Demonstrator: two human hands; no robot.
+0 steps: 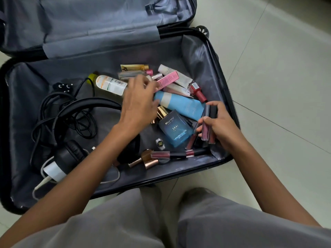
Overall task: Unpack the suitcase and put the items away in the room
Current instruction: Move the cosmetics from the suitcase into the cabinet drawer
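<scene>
**Right hand (221, 123) holding gloss, left hand (139, 102) spread over the pile**

- Right hand: fingers and thumb curled round a bunch of lip gloss tubes (207, 127). Tubes are upright, dark caps up, and at least two show. The hand sits at the right near corner of the suitcase (223, 81), just above the lining.
- Left hand: palm down, fingers loosely spread, gripping nothing. Fingertips are at the pink box (168, 80) and over the top end of the blue tube (180, 104). Motion blur, so I can't tell whether they touch or hover.
- Just near of the left hand, between the two hands: blue perfume bottle (174, 130), gold cap, lying flat, label up.
- Far of the left hand: clear bottle (111, 85) with a yellow-green cap, on its side. Right of the pink box: red nail polish bottle (196, 90), plus several pale tubes heaped together.
- Near edge of the pile: another lip gloss (169, 154) lying flat, beside a gold-capped bottle (148, 160).
- Left half of the case: black headphones (71, 153), tangled black cables (59, 108), white charger (53, 170) with its white lead.
- The suitcase lies open on a pale tiled floor (277, 86), lid half (89, 24) on the far side, all items in the near half.
- Grey trousers (125, 221) at the near edge of view.
</scene>
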